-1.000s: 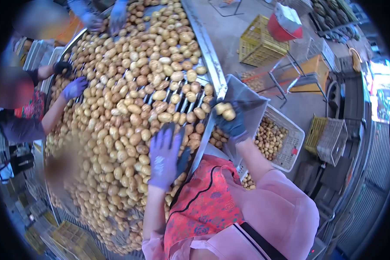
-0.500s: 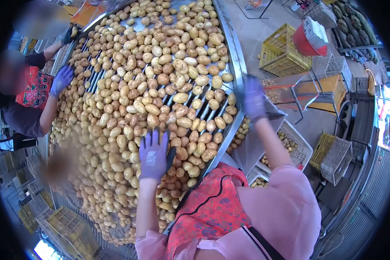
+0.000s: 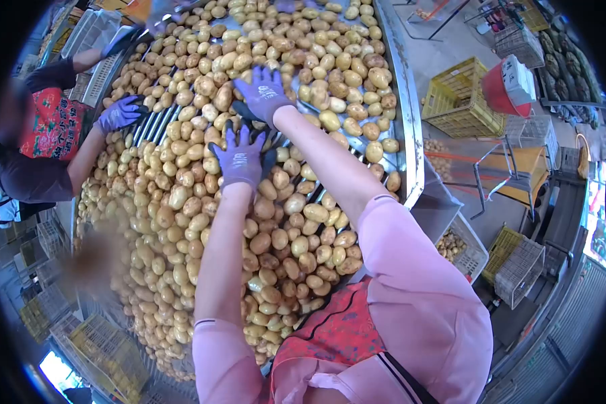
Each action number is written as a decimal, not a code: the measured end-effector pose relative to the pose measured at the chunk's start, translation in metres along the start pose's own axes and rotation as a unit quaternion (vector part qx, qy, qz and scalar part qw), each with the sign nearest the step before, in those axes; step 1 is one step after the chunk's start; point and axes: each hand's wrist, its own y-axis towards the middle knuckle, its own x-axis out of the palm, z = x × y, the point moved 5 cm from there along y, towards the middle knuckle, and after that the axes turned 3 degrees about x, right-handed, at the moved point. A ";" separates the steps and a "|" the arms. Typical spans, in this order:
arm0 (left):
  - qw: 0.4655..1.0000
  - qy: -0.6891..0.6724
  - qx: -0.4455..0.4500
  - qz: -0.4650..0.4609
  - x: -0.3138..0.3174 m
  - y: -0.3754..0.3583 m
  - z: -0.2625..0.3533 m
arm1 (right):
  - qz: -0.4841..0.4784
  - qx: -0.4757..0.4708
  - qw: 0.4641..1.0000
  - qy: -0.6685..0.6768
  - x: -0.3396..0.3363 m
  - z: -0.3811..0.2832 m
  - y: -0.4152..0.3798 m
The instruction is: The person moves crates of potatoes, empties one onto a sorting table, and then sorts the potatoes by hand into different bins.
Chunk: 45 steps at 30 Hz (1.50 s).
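Washed yellow-brown potatoes [image 3: 202, 222] lie in a thick layer over a sorting table made of metal rollers [image 3: 156, 128]. My left hand [image 3: 242, 160], in a purple glove with dark fingertips, rests on the potatoes with its fingers spread. Just beyond it, my right hand [image 3: 264, 94] in a matching glove reaches across from the right, also with fingers apart and touching potatoes. Neither hand is closed round a potato. Some potatoes under the palms are hidden.
A metal rail [image 3: 405, 101] edges the table on the right. Across from me a co-worker's gloved hand [image 3: 121, 114] touches the potatoes. A yellow crate [image 3: 461, 101], a red bucket [image 3: 501, 87] and a white crate of potatoes [image 3: 477, 252] stand at right.
My right hand has swung left from beyond the table's right rail onto the potatoes. My left hand has moved farther up the table. The co-worker's near hand has shifted right.
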 end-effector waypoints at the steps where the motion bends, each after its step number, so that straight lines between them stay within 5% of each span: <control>1: 0.999 0.035 0.007 0.004 0.002 0.010 -0.009 | -0.030 -0.023 0.998 0.050 -0.009 -0.005 0.004; 5: 0.988 -0.043 -0.149 0.018 -0.013 0.038 -0.074 | 0.116 -0.105 0.973 0.172 -0.081 0.020 -0.060; 8: 0.980 -0.045 -0.194 -0.023 -0.007 0.036 -0.119 | 0.272 -0.039 0.961 0.034 -0.126 0.090 -0.112; 11: 0.983 -0.034 -0.180 -0.005 0.003 0.028 -0.128 | 0.108 0.145 0.971 -0.159 -0.113 0.158 -0.169; 17: 0.999 -0.012 -0.041 0.016 -0.022 -0.021 -0.009 | 0.068 0.248 0.950 -0.177 -0.077 0.179 -0.160; 21: 0.992 -0.085 0.072 0.064 -0.026 -0.051 0.025 | 0.043 0.214 0.964 -0.153 -0.085 0.176 -0.154; 23: 0.968 -0.213 0.132 -0.001 -0.016 -0.062 0.047 | 0.156 0.095 0.968 -0.170 -0.094 0.125 -0.160; 24: 0.971 -0.169 0.168 -0.005 -0.026 -0.073 0.056 | 0.179 0.002 0.962 -0.206 -0.094 0.092 -0.160; 26: 0.943 -0.252 0.209 0.053 0.007 -0.072 0.065 | 0.115 -0.060 0.989 -0.076 -0.050 0.055 -0.159; 27: 0.918 -0.332 0.207 0.072 0.019 -0.072 0.066 | -0.008 -0.041 0.998 -0.038 -0.024 0.043 -0.152; 28: 0.914 -0.353 0.179 -0.090 -0.010 -0.064 0.058 | -0.058 -0.029 0.997 -0.042 -0.018 0.016 -0.142; 29: 0.934 -0.305 0.185 -0.037 -0.033 -0.063 0.045 | -0.061 -0.029 0.988 -0.140 0.001 0.011 -0.127; 31: 0.970 -0.208 0.124 0.005 -0.021 -0.048 0.009 | 0.087 -0.085 0.981 -0.148 0.025 0.015 -0.092; 33: 0.998 -0.043 0.004 0.046 -0.033 -0.038 -0.033 | 0.074 -0.041 0.976 -0.203 0.017 0.006 -0.044; 39: 0.986 -0.073 -0.133 -0.066 -0.009 -0.028 -0.150 | 0.098 0.050 0.965 -0.236 -0.023 0.012 0.091; 41: 0.909 -0.397 -0.020 0.125 -0.001 -0.023 -0.192 | 0.113 -0.134 0.972 -0.159 -0.034 -0.051 0.085; 42: 0.888 -0.427 -0.107 0.131 -0.025 -0.037 -0.198 | 0.083 -0.244 0.965 -0.049 -0.028 -0.083 0.066; 44: 0.911 -0.399 -0.077 0.076 -0.013 -0.036 -0.218 | 0.044 -0.441 0.890 0.104 0.005 -0.128 0.013; 45: 0.934 -0.348 -0.079 0.024 -0.011 -0.038 -0.216 | 0.008 -0.451 0.887 0.098 0.022 -0.136 -0.013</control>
